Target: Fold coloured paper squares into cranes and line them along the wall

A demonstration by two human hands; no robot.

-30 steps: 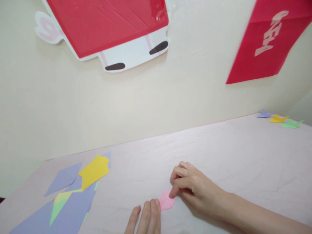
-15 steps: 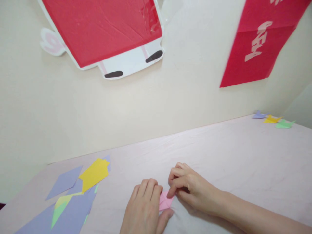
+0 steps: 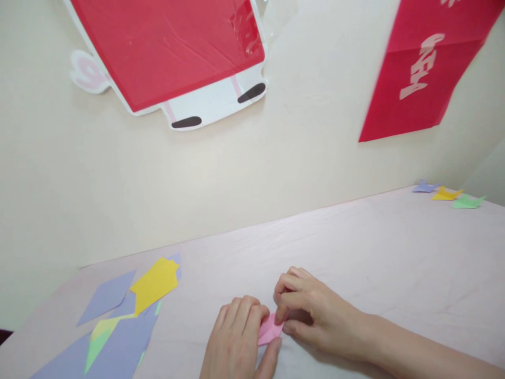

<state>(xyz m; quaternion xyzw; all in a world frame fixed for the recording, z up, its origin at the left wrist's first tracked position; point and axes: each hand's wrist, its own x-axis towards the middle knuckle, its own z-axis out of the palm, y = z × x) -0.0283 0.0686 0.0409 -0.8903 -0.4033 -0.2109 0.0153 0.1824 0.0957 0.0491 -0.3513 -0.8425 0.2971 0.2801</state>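
Note:
A small piece of folded pink paper [image 3: 270, 331] lies on the table between my hands, partly hidden by fingers. My left hand [image 3: 236, 337] rests over its left side, fingers bent and thumb along the near edge, holding it. From the right, my right hand [image 3: 311, 310] grips the paper's right edge between index finger and thumb, its other fingers curled.
Purple paper sheets [image 3: 130, 337], a yellow paper piece [image 3: 155, 284] and a green piece [image 3: 97, 347] lie at the left. Small folded figures in purple [image 3: 424, 187], yellow [image 3: 445, 193] and green [image 3: 468, 201] stand at the far right. Behind the table [image 3: 355, 247] rises a wall with red decorations [image 3: 426, 73].
The right edge of the pink paper appears more lifted, with my right index finger and thumb closer around it. The whole view has shifted slightly.

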